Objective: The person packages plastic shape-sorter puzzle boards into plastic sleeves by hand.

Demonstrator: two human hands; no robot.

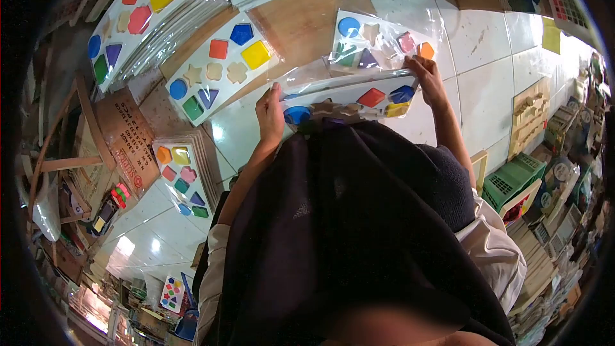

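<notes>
Close to my lap is a white shape puzzle board (349, 104) with coloured pieces, inside a clear plastic bag and tilted. My left hand (270, 115) closes on its left end, thumb up along the bag's edge. At the far right corner, the fingers of my right hand (426, 80) pinch the bag's plastic. Just beyond lies another bagged puzzle board (352, 41), its wrap wrinkled and shiny. To the left of my left hand, a puzzle board (214, 72) with blue, red, yellow, green and purple pieces rests on cardboard.
A tall stack of bagged puzzle boards (138, 16) stands at upper left, and a smaller stack (182, 179) lies below it. A printed cardboard box (128, 138) and wooden frame (77, 163) are at left. A green crate (512, 179) stands on the right over white floor tiles (477, 51).
</notes>
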